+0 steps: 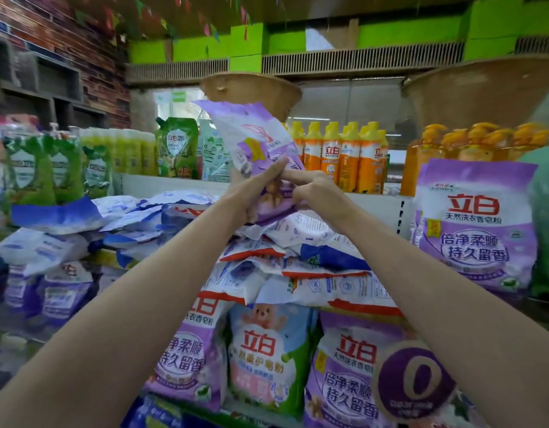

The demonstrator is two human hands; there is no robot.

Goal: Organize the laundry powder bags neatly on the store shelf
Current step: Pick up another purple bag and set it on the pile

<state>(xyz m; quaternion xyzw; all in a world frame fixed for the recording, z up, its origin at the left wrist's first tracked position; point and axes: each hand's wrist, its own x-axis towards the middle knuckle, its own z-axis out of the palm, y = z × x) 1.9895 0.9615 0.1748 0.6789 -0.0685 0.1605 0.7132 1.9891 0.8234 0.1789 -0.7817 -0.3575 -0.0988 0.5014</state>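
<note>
Head view shows the left hand (pixel 260 180) and right hand (pixel 313 189) both grasping a purple bag (pixel 254 140) upright above the far pile (pixel 297 242), seemingly mid-placement; next it likely needs lowering flat onto it.

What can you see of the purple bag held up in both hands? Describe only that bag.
The purple bag is a soft, crinkled plastic pouch, purple and white with a yellow patch and red line art. It stands tilted, its torn-looking top edge leaning left, above a heap of flat blue-and-white bags. The left hand grips its lower left side; the right hand pinches its lower right.
</note>
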